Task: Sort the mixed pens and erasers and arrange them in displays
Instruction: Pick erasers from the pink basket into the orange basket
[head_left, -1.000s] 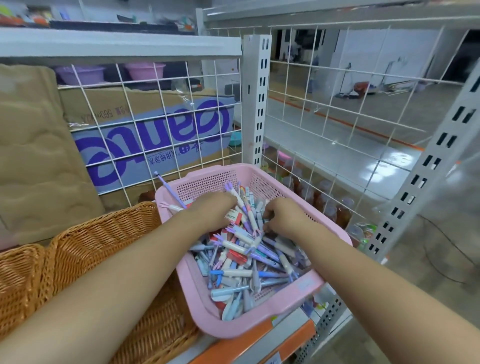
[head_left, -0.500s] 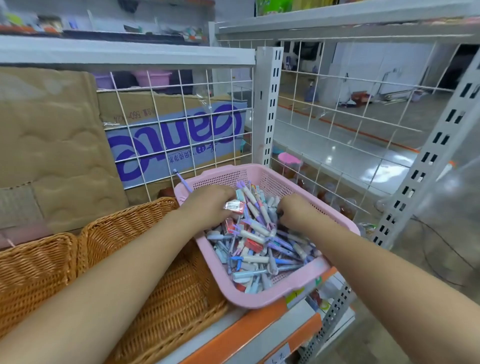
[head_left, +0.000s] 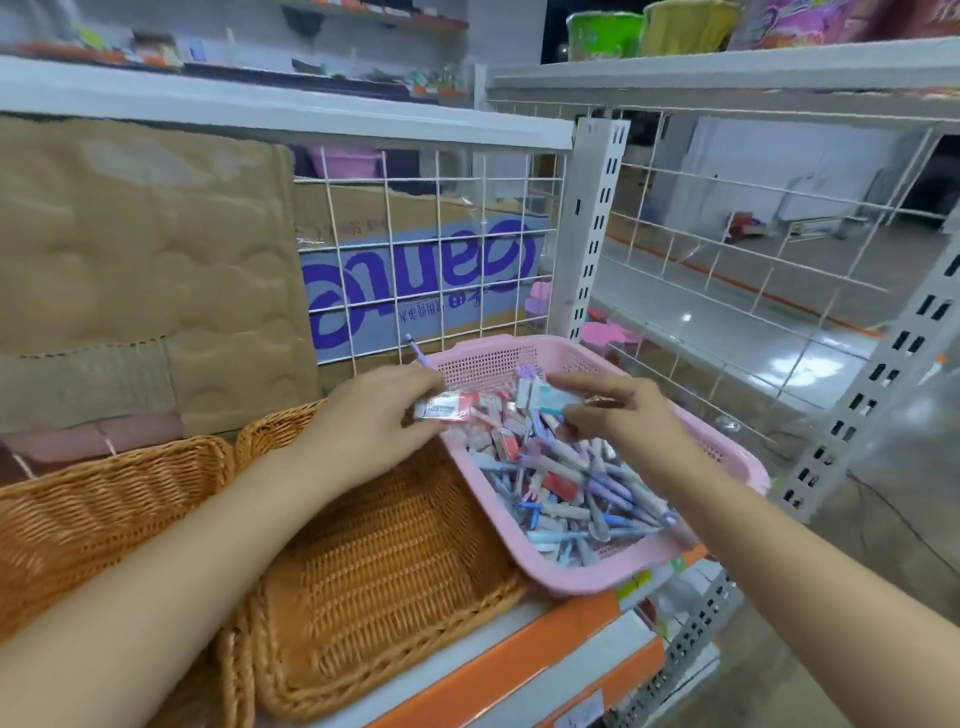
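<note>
A pink plastic basket (head_left: 727, 467) on the shelf holds a mixed heap of pens (head_left: 582, 499) and wrapped erasers. My left hand (head_left: 369, 410) is over the basket's left rim and pinches a red-and-white wrapped eraser (head_left: 449, 406). Over the back of the heap, my right hand (head_left: 623, 410) holds a pale teal-and-white eraser (head_left: 548, 399) between thumb and fingers. A purple pen (head_left: 418, 351) sticks up behind my left hand. Both hands are raised a little above the pile.
An orange wicker basket (head_left: 374, 582) lies to the left of the pink one, and another wicker basket (head_left: 88, 514) lies further left. White wire grid (head_left: 441, 270) closes the shelf's back and right side. A cardboard box and folded brown mat stand behind.
Both hands have come up out of the pile, each with an eraser. The left hand has moved left toward the wicker basket. The view has shifted so the baskets lie further right.
</note>
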